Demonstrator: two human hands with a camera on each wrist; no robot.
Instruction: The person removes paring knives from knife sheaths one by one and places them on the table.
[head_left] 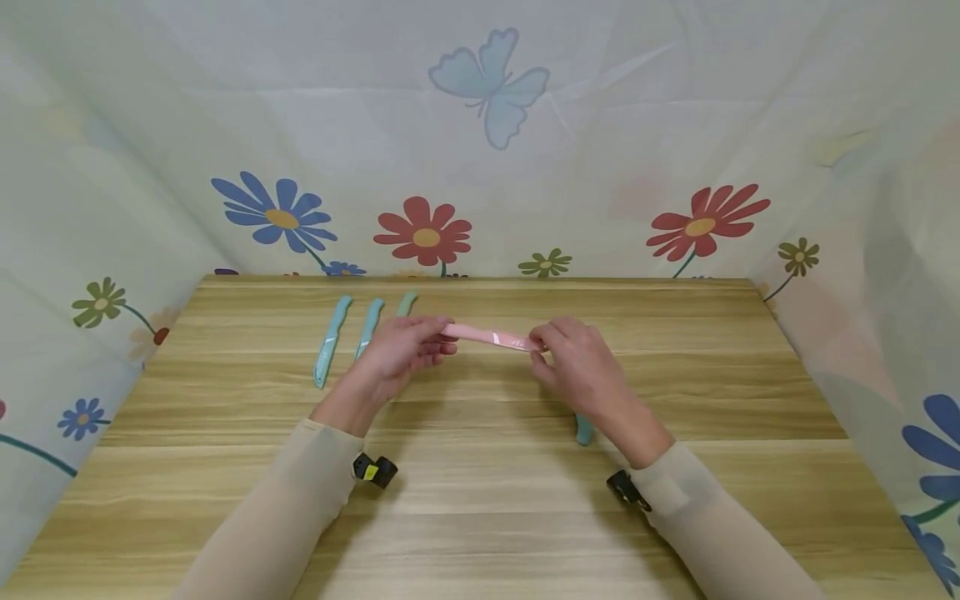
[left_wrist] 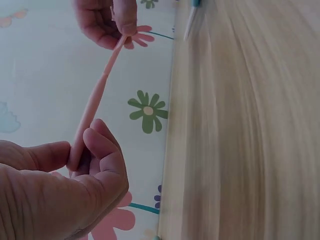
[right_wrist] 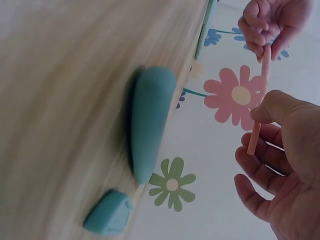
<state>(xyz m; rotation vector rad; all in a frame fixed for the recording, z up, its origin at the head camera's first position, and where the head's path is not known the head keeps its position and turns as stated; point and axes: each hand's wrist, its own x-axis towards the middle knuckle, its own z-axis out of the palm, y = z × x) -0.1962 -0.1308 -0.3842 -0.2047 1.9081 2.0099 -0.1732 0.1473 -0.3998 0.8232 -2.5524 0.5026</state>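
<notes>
A pink knife [head_left: 480, 335] is held up level above the table, stretched between both hands. My left hand [head_left: 405, 348] pinches the end of its handle between thumb and fingers. At the opposite end, my right hand [head_left: 581, 362] pinches the blade's tip. The left wrist view shows the smooth pink handle [left_wrist: 90, 107] rising from the left fingers toward the right hand [left_wrist: 107, 22]. In the right wrist view, the thumb presses on the flat pink blade end [right_wrist: 254, 137], with the fingers behind it.
Two light-blue knives [head_left: 330, 342] [head_left: 371, 323] and a green one [head_left: 407, 303] lie in a row at the table's back left. Beneath my right hand lies a teal handle [right_wrist: 152, 125], beside a small teal block [right_wrist: 109, 212]. A flower-printed cloth [head_left: 487, 183] surrounds the wooden table [head_left: 480, 517].
</notes>
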